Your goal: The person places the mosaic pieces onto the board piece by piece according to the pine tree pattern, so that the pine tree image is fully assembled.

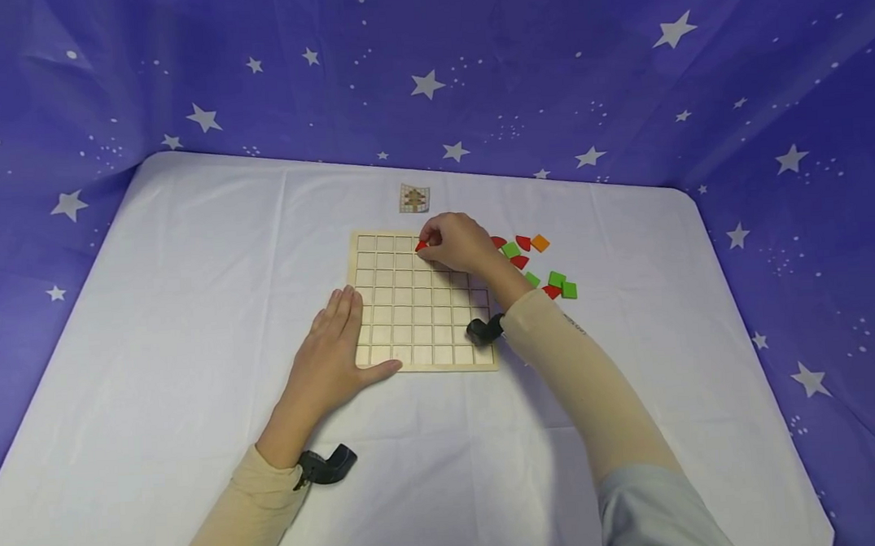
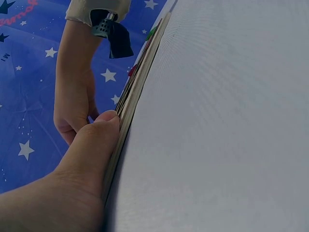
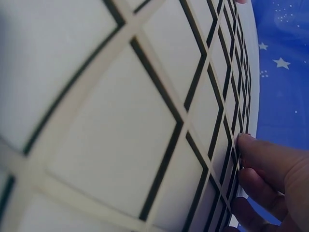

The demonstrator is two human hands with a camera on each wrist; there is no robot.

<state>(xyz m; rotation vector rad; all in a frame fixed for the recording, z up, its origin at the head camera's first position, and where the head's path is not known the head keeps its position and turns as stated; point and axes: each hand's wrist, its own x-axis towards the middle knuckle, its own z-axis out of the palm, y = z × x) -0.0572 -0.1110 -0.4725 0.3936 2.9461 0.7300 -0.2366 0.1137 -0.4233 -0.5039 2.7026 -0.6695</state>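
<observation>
A square wooden grid board [image 1: 402,299] with rows of shallow square cells lies on the white table. At its far edge my right hand [image 1: 458,241] pinches a small red tile [image 1: 422,245] between thumb and fingers, over a cell of the top row. In the right wrist view those fingertips [image 3: 248,140] are right at the board's surface, and the tile is mostly hidden. My left hand [image 1: 330,343] rests along the board's left side, fingers straight, with the thumb [image 2: 104,125] against the near edge.
Right of the board lie loose red quarter-round tiles [image 1: 524,242], green square tiles [image 1: 569,290] and an orange tile [image 1: 540,243], partly behind the right forearm. A small pattern card [image 1: 415,198] sits beyond the board. A purple star-printed curtain [image 1: 428,62] surrounds the table [image 1: 190,316].
</observation>
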